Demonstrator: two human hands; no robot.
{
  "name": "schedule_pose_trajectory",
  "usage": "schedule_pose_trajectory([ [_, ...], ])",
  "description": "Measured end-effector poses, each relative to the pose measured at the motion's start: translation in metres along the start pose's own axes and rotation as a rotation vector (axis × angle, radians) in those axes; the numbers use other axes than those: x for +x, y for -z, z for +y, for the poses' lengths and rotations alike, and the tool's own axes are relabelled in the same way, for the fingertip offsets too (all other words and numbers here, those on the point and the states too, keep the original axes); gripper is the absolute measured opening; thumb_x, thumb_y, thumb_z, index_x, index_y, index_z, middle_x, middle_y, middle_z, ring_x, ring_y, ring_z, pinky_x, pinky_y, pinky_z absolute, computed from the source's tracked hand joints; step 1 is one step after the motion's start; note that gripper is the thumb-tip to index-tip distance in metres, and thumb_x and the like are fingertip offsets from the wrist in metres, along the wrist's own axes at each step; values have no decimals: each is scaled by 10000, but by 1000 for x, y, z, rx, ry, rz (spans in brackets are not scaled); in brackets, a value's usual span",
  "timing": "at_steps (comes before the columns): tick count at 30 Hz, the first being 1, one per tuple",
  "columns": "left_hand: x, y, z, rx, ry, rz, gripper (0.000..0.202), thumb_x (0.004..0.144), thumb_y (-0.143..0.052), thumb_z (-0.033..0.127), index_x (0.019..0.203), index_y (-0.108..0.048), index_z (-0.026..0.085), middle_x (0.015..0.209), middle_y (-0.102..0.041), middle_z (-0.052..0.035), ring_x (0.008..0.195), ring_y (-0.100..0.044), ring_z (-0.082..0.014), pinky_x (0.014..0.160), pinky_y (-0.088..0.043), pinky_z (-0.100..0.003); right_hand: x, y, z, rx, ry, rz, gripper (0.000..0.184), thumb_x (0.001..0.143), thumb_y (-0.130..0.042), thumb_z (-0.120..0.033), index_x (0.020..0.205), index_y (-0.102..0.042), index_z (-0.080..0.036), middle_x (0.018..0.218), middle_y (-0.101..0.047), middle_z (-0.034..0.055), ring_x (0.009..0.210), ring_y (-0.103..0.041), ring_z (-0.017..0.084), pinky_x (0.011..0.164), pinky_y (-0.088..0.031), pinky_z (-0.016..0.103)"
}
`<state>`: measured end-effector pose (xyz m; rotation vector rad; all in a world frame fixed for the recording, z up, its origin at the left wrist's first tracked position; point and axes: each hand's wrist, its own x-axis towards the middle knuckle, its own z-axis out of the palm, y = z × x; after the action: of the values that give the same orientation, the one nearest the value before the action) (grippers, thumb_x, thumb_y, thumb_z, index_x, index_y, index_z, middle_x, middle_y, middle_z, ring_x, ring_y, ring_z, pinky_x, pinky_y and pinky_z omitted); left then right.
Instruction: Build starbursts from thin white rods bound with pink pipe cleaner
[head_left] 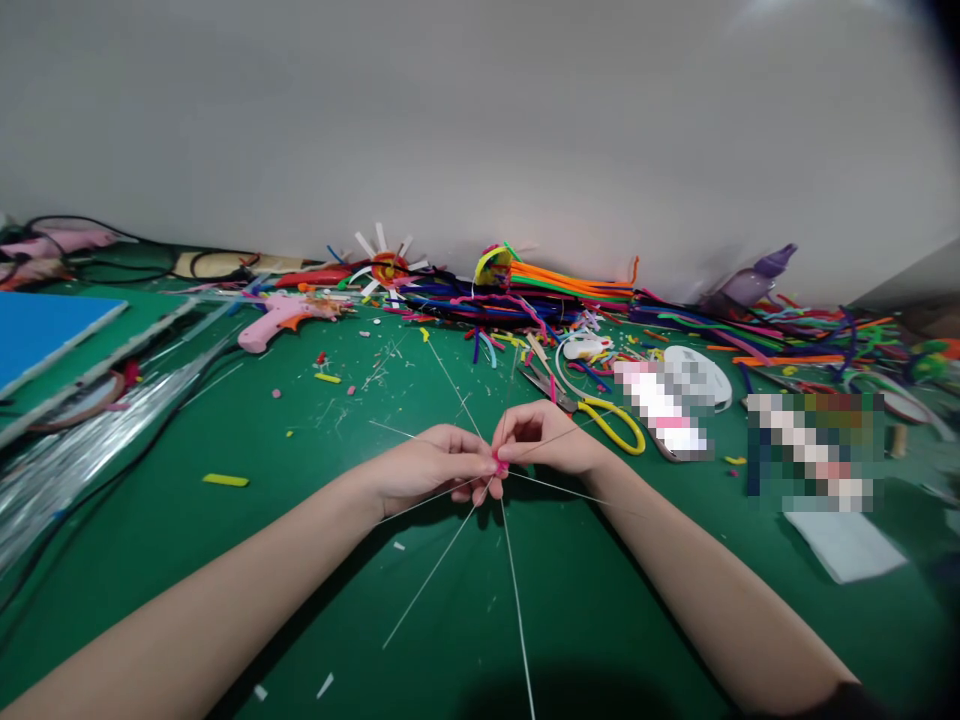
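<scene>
My left hand [431,468] and my right hand [541,440] meet above the green mat [225,560], fingertips pinched together. Between them sits a small pink piece [500,464], where several thin white wires [516,590] cross and fan outward in all directions. Both hands are closed on this bundle at its middle. The wires stretch toward me, to both sides and back toward the wall.
Yellow-handled scissors [600,415] lie just behind my right hand. A pink glue gun [279,318] rests at the back left. Piles of coloured pipe cleaners [555,290] line the wall. A white foam piece [844,545] lies right; silver wrapped strips [67,450] and a blue sheet [37,330] lie left.
</scene>
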<state>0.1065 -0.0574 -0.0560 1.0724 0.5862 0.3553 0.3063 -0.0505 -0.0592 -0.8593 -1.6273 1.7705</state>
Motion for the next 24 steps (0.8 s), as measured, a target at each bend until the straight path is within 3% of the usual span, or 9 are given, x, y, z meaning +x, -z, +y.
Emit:
schedule_pose_trajectory([
  [3, 1, 2, 0, -2, 2, 64, 210, 798, -630, 286, 685, -652, 111, 639, -649, -36, 523, -516, -65, 495, -329, -201, 2, 0, 1, 9, 17, 65, 162, 727, -725, -290, 790, -663, -154, 634, -633, -24, 528, -532, 53, 484, -411, 170],
  [14, 4, 4, -1, -82, -39, 216, 160, 731, -692, 256, 682, -649, 109, 652, -673, -39, 520, -513, -61, 543, -388, -214, 5, 1, 10, -3, 90, 152, 160, 671, -769, -273, 762, -690, -167, 711, -665, -4, 621, -586, 77, 587, -461, 208],
  [24, 5, 4, -3, -107, 35, 329, 170, 696, -718, 271, 665, -654, 115, 633, -675, -31, 501, -520, -56, 533, -395, -204, 5, -2, 8, -134, 77, 204, 203, 679, -757, -320, 766, -678, -155, 700, -651, 1, 611, -568, 81, 577, -455, 219],
])
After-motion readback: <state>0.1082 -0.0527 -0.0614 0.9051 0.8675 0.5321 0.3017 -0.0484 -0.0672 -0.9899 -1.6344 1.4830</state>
